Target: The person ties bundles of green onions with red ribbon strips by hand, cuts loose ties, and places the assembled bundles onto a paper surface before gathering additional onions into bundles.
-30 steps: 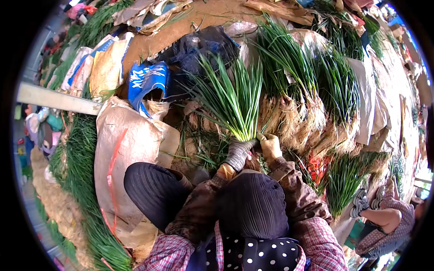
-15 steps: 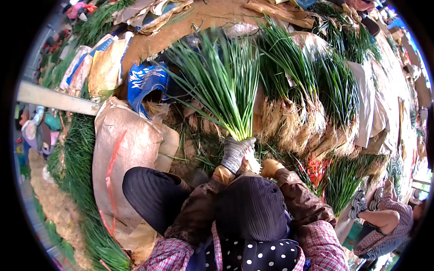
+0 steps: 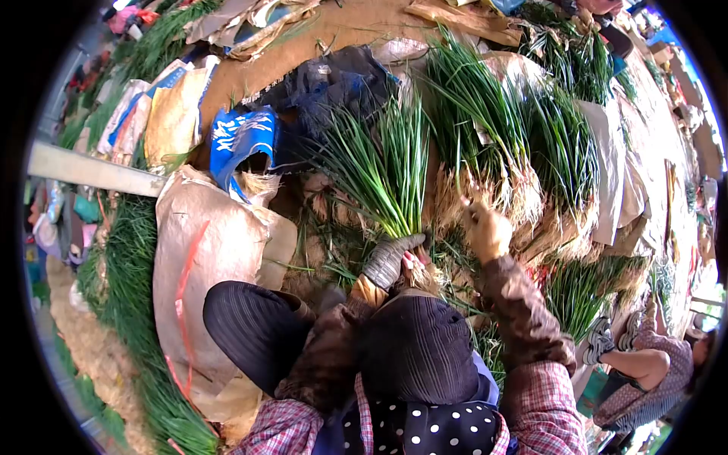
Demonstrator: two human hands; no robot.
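My left hand [image 3: 393, 262], in a grey knitted glove with bare fingertips, is closed around the lower stalks of a bunch of spring onions [image 3: 394, 193]. The long green leaves fan upward, and pale roots [image 3: 426, 279] stick out below the fist, close to my knee. My right hand [image 3: 487, 230] is at the root ends of a pile of spring onions [image 3: 485, 114]. Its fingers are pinched together by a thin stalk there; whether they grip it is hard to make out.
More spring onions [image 3: 565, 148] lie to the right, roots towards me. A blue printed bag [image 3: 244, 140], a dark crumpled sheet [image 3: 341, 80] and a pale sack [image 3: 205, 227] with red twine lie ahead and left. A seated person [image 3: 644, 371] is at lower right.
My right hand has moved from beside my knee up and forward to the piled roots. The bunch in my left hand has dropped slightly, and its leaves spread less widely.
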